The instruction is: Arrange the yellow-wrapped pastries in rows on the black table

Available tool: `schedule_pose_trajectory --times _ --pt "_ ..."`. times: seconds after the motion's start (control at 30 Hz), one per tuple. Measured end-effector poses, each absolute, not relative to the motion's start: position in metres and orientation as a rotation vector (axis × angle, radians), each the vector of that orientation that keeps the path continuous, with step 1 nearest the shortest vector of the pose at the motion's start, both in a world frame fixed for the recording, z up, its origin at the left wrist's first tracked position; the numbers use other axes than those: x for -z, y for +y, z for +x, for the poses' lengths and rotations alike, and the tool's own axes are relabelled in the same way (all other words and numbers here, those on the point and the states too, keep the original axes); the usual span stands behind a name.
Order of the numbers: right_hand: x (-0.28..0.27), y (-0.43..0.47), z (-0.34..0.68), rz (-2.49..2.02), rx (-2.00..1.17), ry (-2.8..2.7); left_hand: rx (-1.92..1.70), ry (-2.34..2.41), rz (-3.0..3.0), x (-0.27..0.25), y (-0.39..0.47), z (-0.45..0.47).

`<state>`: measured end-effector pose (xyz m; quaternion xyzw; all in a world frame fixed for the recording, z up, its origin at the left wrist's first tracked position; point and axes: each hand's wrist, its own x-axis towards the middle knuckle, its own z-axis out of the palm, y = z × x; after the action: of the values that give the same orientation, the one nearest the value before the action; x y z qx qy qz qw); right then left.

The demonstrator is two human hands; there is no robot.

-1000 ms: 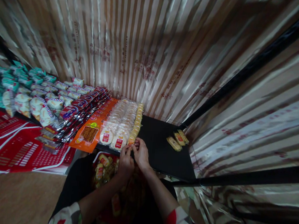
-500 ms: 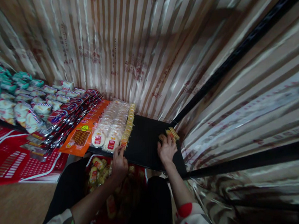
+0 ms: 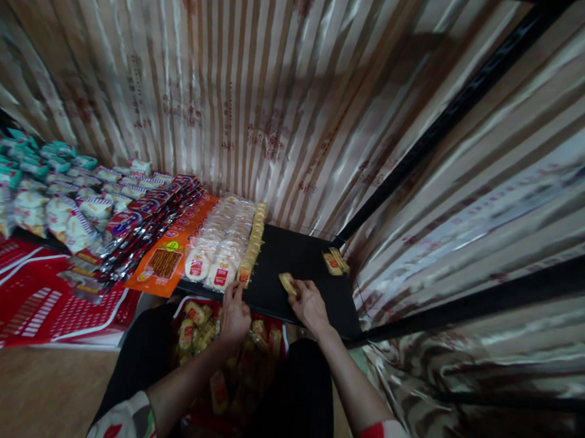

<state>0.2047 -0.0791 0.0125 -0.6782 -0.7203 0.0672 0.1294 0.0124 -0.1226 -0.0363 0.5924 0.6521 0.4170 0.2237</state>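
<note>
My right hand [image 3: 311, 306] pinches a small yellow wrapped snack [image 3: 287, 284] just above the black shelf [image 3: 290, 249]. My left hand [image 3: 236, 314] has its fingertips pressed at the front end of a narrow row of yellow snack packs [image 3: 253, 243]; whether it grips the front pack or only touches it, I cannot tell. Left of that row lie clear-wrapped white rice crackers [image 3: 221, 272] with red labels. At the shelf's right back corner rest a few more yellow snack packs [image 3: 336, 262]. Below, between my knees, a red basket [image 3: 284, 342] holds many loose yellow packs.
Farther left are orange pretzel-stick bags [image 3: 162, 263], dark red shiny packets [image 3: 137, 218], and white and green wrapped snacks [image 3: 67, 213]. Another red basket [image 3: 41, 301] stands under them. A black post [image 3: 401, 166] rises at the right corner, before a striped curtain [image 3: 261, 97].
My right hand has come from the back right corner toward the left and front, carrying one yellow pack away from the others. My left hand stays at the row's front end.
</note>
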Motion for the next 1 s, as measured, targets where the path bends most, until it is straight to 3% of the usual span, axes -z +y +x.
schedule_pose_trajectory --times 0.2,0.33,0.63,0.8,1.0 --pt "-0.055 -0.095 0.175 -1.77 -0.718 -2.147 -1.073 1.796 1.632 0.024 -0.13 0.006" --pt "-0.065 -0.092 0.159 -1.639 -0.886 -2.153 -1.104 1.669 1.645 0.022 -0.133 0.006" --pt "-0.022 -0.081 0.131 -1.334 -1.134 -1.838 -1.2 1.658 1.297 0.037 -0.127 -0.004" --pt "0.004 -0.085 0.122 -1.362 -1.04 -1.707 -1.184 1.746 1.326 0.039 -0.126 -0.004" --pt "-0.012 -0.078 0.118 -1.521 -0.807 -1.841 -1.286 1.797 1.513 0.031 -0.139 0.003"
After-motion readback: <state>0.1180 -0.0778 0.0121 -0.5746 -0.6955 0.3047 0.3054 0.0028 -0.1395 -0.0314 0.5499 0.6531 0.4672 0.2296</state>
